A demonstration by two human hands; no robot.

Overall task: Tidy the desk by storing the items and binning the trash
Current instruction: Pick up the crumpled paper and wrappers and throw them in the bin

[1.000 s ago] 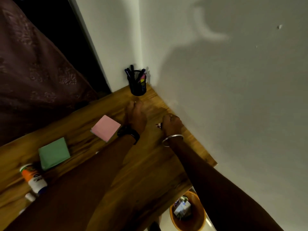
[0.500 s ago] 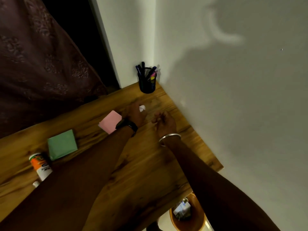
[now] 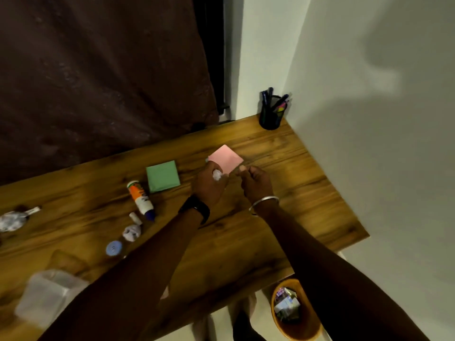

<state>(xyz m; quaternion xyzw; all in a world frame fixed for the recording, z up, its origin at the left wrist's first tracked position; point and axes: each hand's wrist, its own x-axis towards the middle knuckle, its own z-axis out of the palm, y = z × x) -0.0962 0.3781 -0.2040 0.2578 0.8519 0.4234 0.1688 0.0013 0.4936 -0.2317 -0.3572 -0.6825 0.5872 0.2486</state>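
Head view puts my two forearms reaching out over the wooden desk (image 3: 246,242), the orange bin (image 3: 305,326) below its near edge. My left hand (image 3: 209,185) is curled around a small crumpled paper scrap (image 3: 217,174); my right hand (image 3: 256,182) is pinched closed, though whether it holds anything I cannot tell. Beyond them lies the pink sticky-note pad (image 3: 226,157).

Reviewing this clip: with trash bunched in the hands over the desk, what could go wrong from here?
1. The left hand holds a small white paper wad only loosely; it could drop on the way to the orange bin, which sits below the desk edge.
2. The right hand is closed, its contents hidden; a small scrap could slip out.
3. The forearms pass close to the glue stick and crumpled paper, and might knock them.
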